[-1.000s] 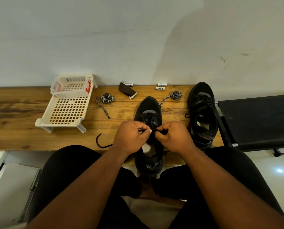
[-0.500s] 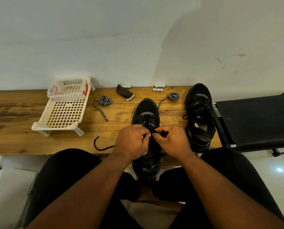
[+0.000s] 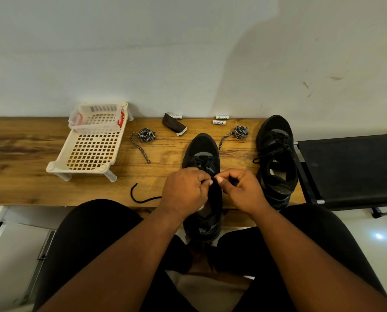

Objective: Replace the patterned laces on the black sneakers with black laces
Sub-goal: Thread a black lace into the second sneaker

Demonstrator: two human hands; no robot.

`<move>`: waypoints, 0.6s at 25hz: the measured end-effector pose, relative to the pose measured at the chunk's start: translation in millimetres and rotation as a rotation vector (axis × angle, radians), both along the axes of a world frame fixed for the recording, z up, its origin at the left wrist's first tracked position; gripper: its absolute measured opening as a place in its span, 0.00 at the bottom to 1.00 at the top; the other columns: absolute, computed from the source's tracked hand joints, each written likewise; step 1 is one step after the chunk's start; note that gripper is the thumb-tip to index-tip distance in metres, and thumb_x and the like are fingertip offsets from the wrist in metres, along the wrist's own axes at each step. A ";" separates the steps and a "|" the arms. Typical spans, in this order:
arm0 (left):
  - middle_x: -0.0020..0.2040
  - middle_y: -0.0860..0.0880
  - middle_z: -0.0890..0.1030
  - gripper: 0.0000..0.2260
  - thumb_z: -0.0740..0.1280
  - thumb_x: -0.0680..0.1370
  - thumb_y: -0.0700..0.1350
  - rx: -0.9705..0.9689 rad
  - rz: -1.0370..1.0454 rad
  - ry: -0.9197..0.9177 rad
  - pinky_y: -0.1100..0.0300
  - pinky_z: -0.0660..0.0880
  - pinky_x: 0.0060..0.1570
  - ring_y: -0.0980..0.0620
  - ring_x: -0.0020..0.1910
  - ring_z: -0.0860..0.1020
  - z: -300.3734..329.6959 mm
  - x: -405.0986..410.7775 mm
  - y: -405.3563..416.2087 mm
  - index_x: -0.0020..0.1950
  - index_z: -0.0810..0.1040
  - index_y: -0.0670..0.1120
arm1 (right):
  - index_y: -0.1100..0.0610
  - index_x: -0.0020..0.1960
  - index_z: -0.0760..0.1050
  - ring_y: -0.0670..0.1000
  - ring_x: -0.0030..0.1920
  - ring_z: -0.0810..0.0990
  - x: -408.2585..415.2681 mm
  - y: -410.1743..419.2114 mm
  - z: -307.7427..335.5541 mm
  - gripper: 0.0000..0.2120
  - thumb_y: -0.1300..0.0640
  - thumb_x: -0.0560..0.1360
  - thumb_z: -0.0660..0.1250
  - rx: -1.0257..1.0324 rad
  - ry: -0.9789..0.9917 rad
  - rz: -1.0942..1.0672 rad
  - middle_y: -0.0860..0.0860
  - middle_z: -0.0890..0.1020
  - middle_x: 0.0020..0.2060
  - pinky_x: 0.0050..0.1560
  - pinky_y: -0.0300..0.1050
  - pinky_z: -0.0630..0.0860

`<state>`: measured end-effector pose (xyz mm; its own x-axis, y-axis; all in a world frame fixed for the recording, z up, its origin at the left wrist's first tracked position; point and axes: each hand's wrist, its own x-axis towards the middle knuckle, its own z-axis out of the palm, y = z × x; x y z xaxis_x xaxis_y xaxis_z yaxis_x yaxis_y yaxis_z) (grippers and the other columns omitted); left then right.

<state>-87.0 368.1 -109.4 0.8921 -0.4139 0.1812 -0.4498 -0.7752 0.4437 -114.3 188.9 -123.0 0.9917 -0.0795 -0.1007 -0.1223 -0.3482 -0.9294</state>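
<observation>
The wooden bench (image 3: pixel 19 176) runs along the wall; on it my near sneaker (image 3: pixel 202 152) stands toe-far at centre, the second sneaker (image 3: pixel 275 158) to its right; my left hand (image 3: pixel 184 190) and right hand (image 3: pixel 242 190) meet over the near one, fingers curled, pinching its black lace (image 3: pixel 143 200); two patterned laces (image 3: pixel 144 136) lie coiled farther back.

both hands (image 3: pixel 212 190) pinch black lace (image 3: pixel 143 198) over middle sneaker (image 3: pixel 202 152).

head cam | looks forward-down | close over hands (image 3: pixel 212 190) | single view
</observation>
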 end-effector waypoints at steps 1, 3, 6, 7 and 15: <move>0.39 0.56 0.81 0.09 0.67 0.78 0.54 -0.032 0.005 0.032 0.56 0.76 0.40 0.55 0.40 0.79 0.5 1.3 2.3 0.46 0.86 0.53 | 0.46 0.43 0.83 0.41 0.36 0.80 0.4 -1.6 -0.9 0.11 0.60 0.80 0.70 0.004 0.016 0.000 0.43 0.84 0.35 0.43 0.47 0.78; 0.42 0.58 0.79 0.09 0.73 0.74 0.57 -0.116 0.024 0.075 0.60 0.73 0.43 0.57 0.44 0.77 5.2 4.3 11.4 0.51 0.85 0.54 | 0.48 0.43 0.80 0.41 0.37 0.78 0.6 2.8 -3.2 0.11 0.59 0.82 0.67 -0.043 0.060 0.034 0.44 0.82 0.36 0.44 0.47 0.77; 0.64 0.54 0.76 0.30 0.78 0.69 0.57 -0.093 -0.005 0.133 0.55 0.68 0.66 0.51 0.67 0.70 11.7 12.3 26.3 0.70 0.74 0.57 | 0.56 0.48 0.76 0.51 0.51 0.84 4.6 10.9 4.2 0.12 0.55 0.87 0.57 0.323 0.124 -0.168 0.52 0.84 0.46 0.53 0.52 0.81; 0.72 0.53 0.72 0.38 0.79 0.69 0.57 -0.045 -0.016 0.219 0.50 0.63 0.73 0.48 0.74 0.63 13.2 13.7 29.2 0.76 0.67 0.59 | 0.57 0.51 0.74 0.55 0.52 0.85 7.5 10.7 15.5 0.13 0.54 0.87 0.54 0.677 0.126 -0.281 0.55 0.85 0.49 0.51 0.51 0.81; 0.79 0.50 0.64 0.57 0.83 0.65 0.57 -0.264 0.088 0.553 0.37 0.61 0.76 0.48 0.80 0.58 -4.0 15.6 35.7 0.80 0.46 0.70 | 0.47 0.49 0.78 0.45 0.43 0.80 14.8 -15.5 36.8 0.08 0.44 0.80 0.68 -0.609 0.224 0.364 0.45 0.82 0.40 0.45 0.48 0.78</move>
<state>-71.5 403.9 -113.4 0.9119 -0.3385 -0.2320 -0.0373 -0.6314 0.7745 -99.4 173.4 -86.3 0.9270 0.1435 -0.3465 -0.0648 -0.8487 -0.5249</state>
